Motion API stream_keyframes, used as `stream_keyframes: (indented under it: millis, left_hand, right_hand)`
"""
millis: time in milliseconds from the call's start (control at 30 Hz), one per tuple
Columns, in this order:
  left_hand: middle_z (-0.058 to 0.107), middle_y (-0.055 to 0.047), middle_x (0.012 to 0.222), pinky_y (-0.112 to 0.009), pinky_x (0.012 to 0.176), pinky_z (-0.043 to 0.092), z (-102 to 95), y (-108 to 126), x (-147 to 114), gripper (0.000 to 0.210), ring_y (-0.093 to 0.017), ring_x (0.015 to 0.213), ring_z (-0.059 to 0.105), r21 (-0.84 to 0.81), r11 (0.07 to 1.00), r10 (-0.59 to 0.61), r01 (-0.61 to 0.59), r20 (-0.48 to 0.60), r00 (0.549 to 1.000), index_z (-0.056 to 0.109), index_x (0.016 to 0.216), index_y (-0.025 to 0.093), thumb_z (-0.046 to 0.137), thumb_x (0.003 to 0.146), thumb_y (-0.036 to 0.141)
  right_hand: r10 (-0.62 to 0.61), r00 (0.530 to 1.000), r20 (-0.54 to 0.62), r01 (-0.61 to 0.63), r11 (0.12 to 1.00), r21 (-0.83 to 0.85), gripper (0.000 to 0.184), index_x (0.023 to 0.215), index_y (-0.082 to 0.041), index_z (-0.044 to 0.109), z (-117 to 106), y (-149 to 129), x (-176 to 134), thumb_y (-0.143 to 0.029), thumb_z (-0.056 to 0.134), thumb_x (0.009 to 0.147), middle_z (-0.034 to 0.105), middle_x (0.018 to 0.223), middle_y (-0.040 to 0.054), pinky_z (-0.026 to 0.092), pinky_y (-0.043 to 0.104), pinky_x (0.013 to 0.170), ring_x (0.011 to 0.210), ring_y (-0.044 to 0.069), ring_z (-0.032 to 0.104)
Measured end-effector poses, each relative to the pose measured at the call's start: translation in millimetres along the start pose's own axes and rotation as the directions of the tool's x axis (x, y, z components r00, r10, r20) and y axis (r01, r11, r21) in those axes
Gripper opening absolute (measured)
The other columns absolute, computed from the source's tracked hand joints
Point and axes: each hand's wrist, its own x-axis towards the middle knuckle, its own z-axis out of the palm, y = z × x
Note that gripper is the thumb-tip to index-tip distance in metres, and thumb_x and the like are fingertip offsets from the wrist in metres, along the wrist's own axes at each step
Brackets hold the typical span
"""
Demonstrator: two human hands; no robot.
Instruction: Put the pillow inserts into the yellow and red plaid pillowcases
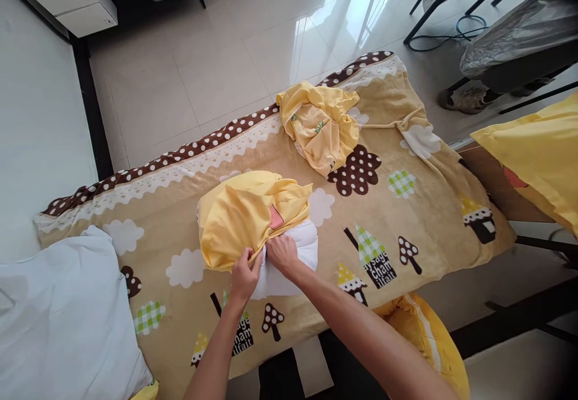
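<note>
A yellow pillowcase [239,213] with a pink patch is pulled part way over a white pillow [307,243] on the blanket-covered table. The pillow's lower right part shows bare below the case's edge. My left hand [246,276] pinches the hem of the pillowcase at its near side. Close beside it, my right hand [282,252] is closed at the edge where case and pillow meet; its fingertips are hidden, so what it grips is unclear. Farther back lies a crumpled yellow pillowcase [320,126].
A patterned tan blanket [180,315] covers the table. At the left lies a white pillow [67,315]. A yellow cloth [537,159] sits at the right edge, and a yellow cushion [424,334] is below the near edge. A person's shoe [465,99] shows at upper right.
</note>
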Motion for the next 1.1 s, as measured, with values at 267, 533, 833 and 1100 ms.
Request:
stream_keyframes:
  millis: [267,533,833,1100]
  left_hand:
    - [0.062,-0.007,0.090,-0.044,0.088,0.046,6.7,-54,-34,0.020,-0.029,0.095,0.060,0.322,0.945,-0.026,0.062,-0.116,0.993,0.060,0.088,0.020,0.060,0.068,0.020]
    - [0.060,-0.004,0.070,-0.029,0.067,0.042,28.8,-72,-21,0.007,-0.020,0.071,0.057,0.093,0.990,-0.064,0.108,-0.387,0.920,0.055,0.070,0.021,0.050,0.076,0.021]
    - [0.052,0.003,0.057,-0.024,0.060,0.036,29.5,-55,-10,0.017,-0.013,0.057,0.048,-0.055,0.995,-0.102,0.086,-0.477,0.873,0.050,0.060,0.020,0.056,0.074,0.028]
    - [0.048,0.005,0.060,-0.023,0.061,0.038,15.7,-31,-19,0.015,-0.012,0.059,0.047,-0.074,0.997,0.011,-0.039,-0.343,0.939,0.046,0.063,0.021,0.054,0.075,0.024]
  right_hand:
    - [0.150,0.988,-0.022,-0.147,0.983,0.114,0.029,0.092,-0.017,0.076,27,4,-15,-0.036,0.055,0.092,0.076,0.093,0.0159,0.047,0.029,0.069,0.087,0.025,0.072]
    - [0.046,0.974,-0.222,0.007,0.973,0.231,0.046,0.119,-0.021,0.065,29,11,-39,-0.053,0.063,0.086,0.070,0.108,0.0104,0.048,0.031,0.073,0.090,0.023,0.067]
    - [-0.338,0.664,-0.667,0.362,0.926,-0.110,0.051,0.143,-0.017,0.050,98,-7,-153,-0.020,0.047,0.092,0.051,0.148,0.0111,0.027,0.039,0.112,0.141,0.025,0.038]
    - [-0.331,0.786,-0.523,0.315,0.941,-0.122,0.048,0.139,-0.010,0.050,120,-14,-51,-0.007,0.040,0.092,0.063,0.134,0.0130,0.043,0.031,0.085,0.120,0.020,0.056]
